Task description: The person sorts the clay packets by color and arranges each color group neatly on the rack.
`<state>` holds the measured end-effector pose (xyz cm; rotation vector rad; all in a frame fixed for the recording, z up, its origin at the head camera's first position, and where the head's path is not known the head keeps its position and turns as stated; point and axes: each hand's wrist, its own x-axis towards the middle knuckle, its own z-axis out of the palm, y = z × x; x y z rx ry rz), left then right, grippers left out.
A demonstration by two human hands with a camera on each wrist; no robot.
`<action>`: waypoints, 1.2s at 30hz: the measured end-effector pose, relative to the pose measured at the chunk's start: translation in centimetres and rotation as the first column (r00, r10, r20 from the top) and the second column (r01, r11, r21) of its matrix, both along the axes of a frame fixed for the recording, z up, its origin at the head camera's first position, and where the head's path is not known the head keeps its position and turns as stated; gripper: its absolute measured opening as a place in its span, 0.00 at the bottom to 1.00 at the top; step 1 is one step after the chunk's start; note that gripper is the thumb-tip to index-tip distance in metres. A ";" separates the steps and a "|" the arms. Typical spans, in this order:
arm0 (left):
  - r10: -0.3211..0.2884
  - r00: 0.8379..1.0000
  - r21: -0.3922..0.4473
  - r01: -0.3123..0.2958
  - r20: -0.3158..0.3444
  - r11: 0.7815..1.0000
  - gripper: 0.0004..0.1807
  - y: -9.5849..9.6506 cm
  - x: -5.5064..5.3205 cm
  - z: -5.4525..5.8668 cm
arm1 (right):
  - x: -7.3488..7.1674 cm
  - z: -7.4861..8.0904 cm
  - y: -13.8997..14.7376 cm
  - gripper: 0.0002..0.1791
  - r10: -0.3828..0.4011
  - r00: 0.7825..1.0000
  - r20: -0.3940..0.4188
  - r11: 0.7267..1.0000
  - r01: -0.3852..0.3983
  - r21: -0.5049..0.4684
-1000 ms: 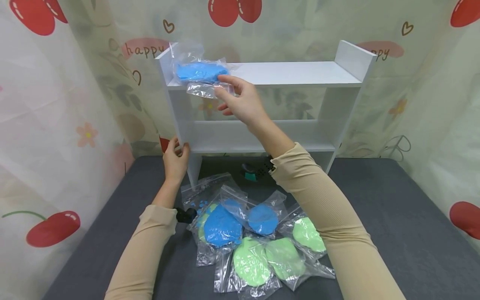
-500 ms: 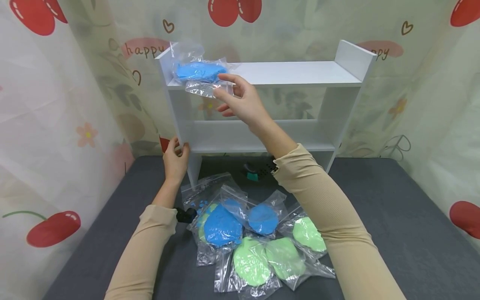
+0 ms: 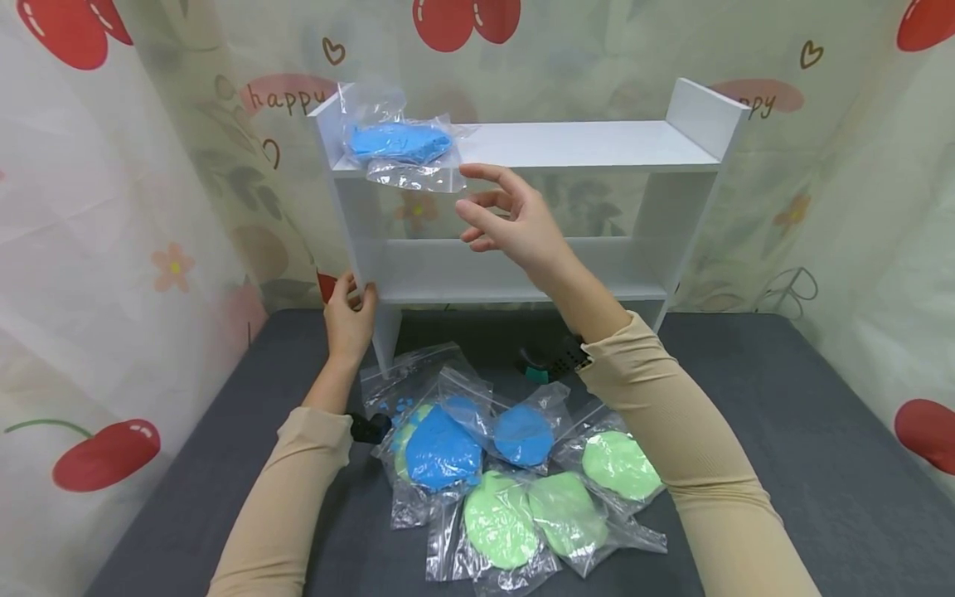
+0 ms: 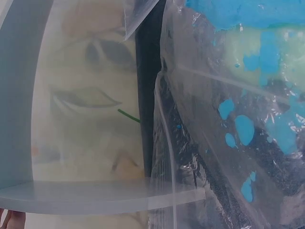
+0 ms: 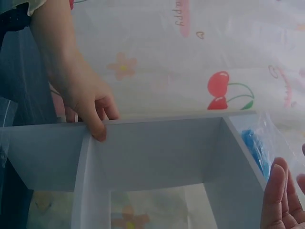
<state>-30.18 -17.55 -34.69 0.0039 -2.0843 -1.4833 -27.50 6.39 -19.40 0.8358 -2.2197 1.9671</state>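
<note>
While lying at upper left end of white shelf unit (image 3: 567, 143), overhanging front edge: blue-filled bag (image 3: 403, 143) | just beside: right hand (image 3: 518, 220), fingers loosely bent, free | gripped by left hand (image 3: 349, 327): left side panel (image 3: 361, 215) | between worktop (image 3: 806, 431) edges: other bags (image 3: 522, 435)

R arm (image 3: 697, 439), as I saw it, reached fwd & up, slanting toward the L; R hand (image 3: 515, 222) hung in midair, fingers loosely bent, thumb apart from index. L arm (image 3: 279, 506) stretched fwd too; L hand (image 3: 349, 325), lower down, gripped w/ thumb opp. bent fingers.
</note>
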 end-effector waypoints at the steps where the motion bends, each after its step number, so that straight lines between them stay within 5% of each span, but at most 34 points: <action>1: 0.001 1.000 -0.001 -0.001 -0.001 1.000 0.20 0.0 0.0 0.0 | 0.2 -0.2 0.2 0.24 0.004 1.000 -0.004 1.000 -0.004 0.002; 21: -0.010 1.000 -0.010 0.010 -0.006 1.000 0.21 -0.1 0.2 -0.1 | 2.5 -3.4 2.9 0.23 0.115 0.993 -0.031 0.977 -0.108 0.182; 36: -0.019 1.000 -0.012 0.019 -0.008 1.000 0.20 -0.1 0.3 -0.1 | 2.8 -7.8 5.2 0.24 0.188 0.977 0.103 0.938 -0.210 0.277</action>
